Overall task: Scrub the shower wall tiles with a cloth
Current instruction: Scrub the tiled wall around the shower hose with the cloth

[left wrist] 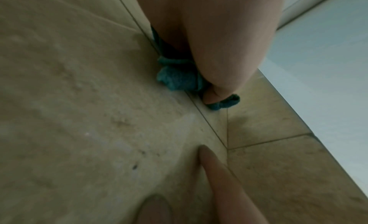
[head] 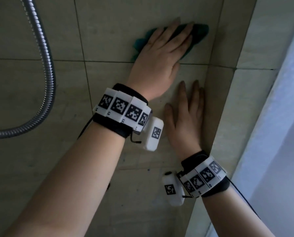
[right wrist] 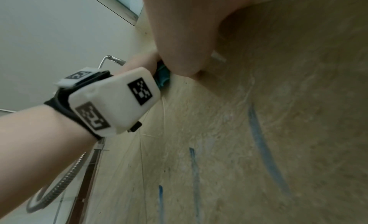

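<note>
The tiled wall (head: 108, 31) fills most of the head view: beige tiles split by dark grout lines, meeting a side wall at a corner right of centre. A teal cloth (head: 199, 31) lies flat against it in the upper middle, pressed under the left hand (head: 161, 48). Just below, the right hand (head: 185, 120) lies flat on a tile beside the corner. The right wrist view shows blue streaks (right wrist: 262, 145) running down the tile.

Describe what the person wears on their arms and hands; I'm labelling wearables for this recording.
Both forearms are bare, no sleeves or gloves. The left hand and right hand each have a black wrist strap carrying white tiles printed with black square markers, a white box with a marker, and thin black cables.
</note>
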